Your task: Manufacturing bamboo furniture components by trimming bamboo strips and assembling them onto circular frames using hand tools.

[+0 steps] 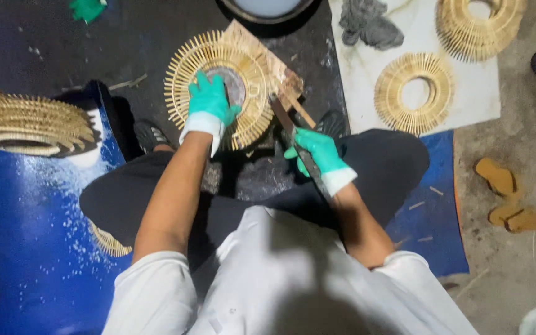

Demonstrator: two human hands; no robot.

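The person sits on the floor over a black mat (pixel 63 56), with a round woven ring of thin bamboo sticks (pixel 184 80) lying on a small wooden board (pixel 262 53) between their feet. The left hand (pixel 209 102), in a green glove, lies flat and spread over the middle of that ring, pressing it down without gripping anything. The right hand (pixel 319 152), gloved the same, is closed around the handle of a long dark blade (pixel 285 121) whose working end sits right against the ring's near edge, just beside the left fingers. That closeness is the worry: if the blade skips off a hard stick, it could run into the pressing hand, and the thin glove looks like little protection. The board is small and tilted under the ring, so a heavy push might rock it and send the ring sliding. The stick tips fan out loose and could snap or splinter if caught at a bad angle. Finished rings are stacked at the left (pixel 29 124), another stack sits at upper right (pixel 476 28), and one lies flat on a white sheet (pixel 414 93)
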